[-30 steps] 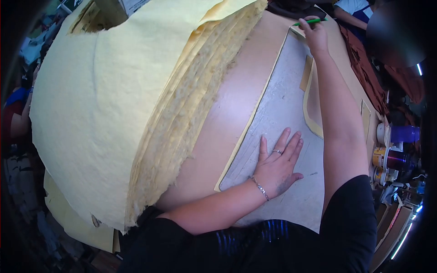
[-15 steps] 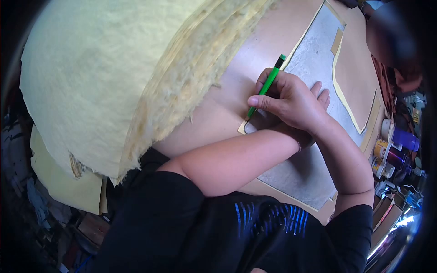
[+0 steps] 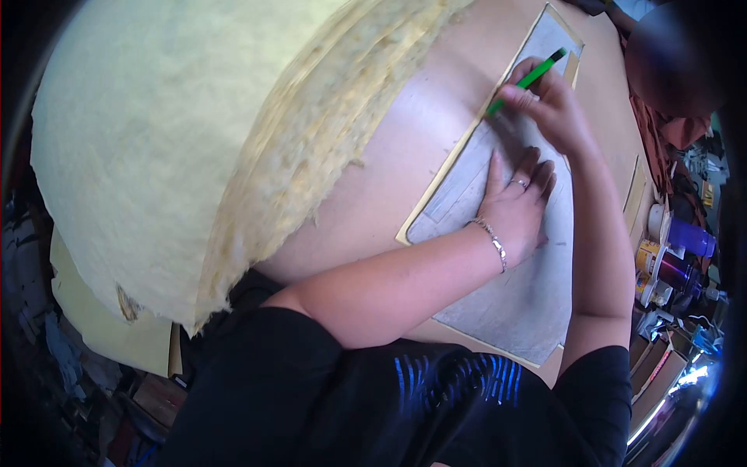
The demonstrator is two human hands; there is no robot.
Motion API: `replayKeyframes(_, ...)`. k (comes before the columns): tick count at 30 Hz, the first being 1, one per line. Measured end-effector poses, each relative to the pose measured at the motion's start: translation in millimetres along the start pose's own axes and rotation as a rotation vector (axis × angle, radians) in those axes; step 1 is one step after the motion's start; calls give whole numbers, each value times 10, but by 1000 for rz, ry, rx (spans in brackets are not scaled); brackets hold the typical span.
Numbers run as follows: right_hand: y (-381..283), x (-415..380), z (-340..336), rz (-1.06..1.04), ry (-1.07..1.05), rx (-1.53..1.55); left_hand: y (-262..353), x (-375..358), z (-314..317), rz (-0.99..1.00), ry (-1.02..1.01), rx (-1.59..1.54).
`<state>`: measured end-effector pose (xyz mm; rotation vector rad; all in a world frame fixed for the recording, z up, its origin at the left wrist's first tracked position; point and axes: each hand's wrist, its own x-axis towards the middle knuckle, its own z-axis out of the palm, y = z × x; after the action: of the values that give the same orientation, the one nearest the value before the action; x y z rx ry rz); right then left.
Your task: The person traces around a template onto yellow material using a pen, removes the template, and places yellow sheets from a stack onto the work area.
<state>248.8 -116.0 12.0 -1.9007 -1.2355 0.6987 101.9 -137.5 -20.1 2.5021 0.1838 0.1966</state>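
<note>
Shifted upward since the earlier frame, the right hand [image 3: 554, 105] pinches a slim green pen [image 3: 537, 74] in its fingers. Leftmost, thick cream fibrous sheets [image 3: 171, 140] end raggedly; bare tan sheeting [image 3: 373, 179] separates them from the flat, scuffed grey panel [image 3: 502, 300], yellow-edged, beneath the left hand [image 3: 515, 210], fingers loosely spread.

Pale glare washes the surface [image 3: 440, 101] toward one o'clock; harsh light flares at four. A dark rounded shape [image 3: 673, 62] blurs at two. Soft shadow lies below the right hand [image 3: 548, 109]. Fisheye edges curve into black.
</note>
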Motion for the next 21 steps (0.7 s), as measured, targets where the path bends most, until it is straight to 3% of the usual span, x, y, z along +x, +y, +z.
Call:
replayKeyframes(2, 260, 231, -313, 119, 7, 207, 0, -3, -51, 2, -46, -66)
replayKeyframes(5, 521, 490, -692, 265, 91, 222, -7, 0, -42, 19, -30, -73)
replayKeyframes(9, 939, 910, -1161, 185, 251, 185, -8, 33, -67, 14, -71, -73)
replayKeyframes(12, 1166, 1240, -1405, 266, 426, 89, 1, 34, -69, 8, -88, -59)
replayKeyframes(15, 1180, 1303, -1402, 14, 705, -402, 10, 49, -93, 9, -102, -48)
replayKeyframes(21, 650, 193, -903, 33, 864, 188, 19, 37, -135, 29, -139, -28)
